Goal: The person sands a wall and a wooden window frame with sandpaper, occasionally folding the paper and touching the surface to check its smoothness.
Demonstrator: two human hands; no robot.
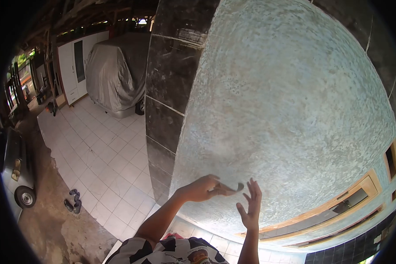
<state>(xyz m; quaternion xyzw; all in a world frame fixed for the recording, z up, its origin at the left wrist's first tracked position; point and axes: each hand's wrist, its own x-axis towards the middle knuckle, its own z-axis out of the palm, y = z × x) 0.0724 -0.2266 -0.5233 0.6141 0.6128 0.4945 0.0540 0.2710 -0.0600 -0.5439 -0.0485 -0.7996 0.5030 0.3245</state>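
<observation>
My left hand (202, 188) is raised in front of the pale grey-green wall (286, 97), its fingers closed on a thin item I cannot make out, blurred, with a small dark curved end (240, 187) sticking out to the right. Just right of that end, my right hand (251, 202) is held up with its fingers and thumb spread and nothing in it. A small gap separates the two hands. Neither hand visibly touches the wall.
Dark tiles (167, 88) edge the wall on the left. Beyond are a white tiled floor (105, 154), a covered vehicle (112, 75), a white cabinet (77, 66), sandals (75, 202) and a parked vehicle (17, 171). Wood-framed openings (369, 185) lie lower right.
</observation>
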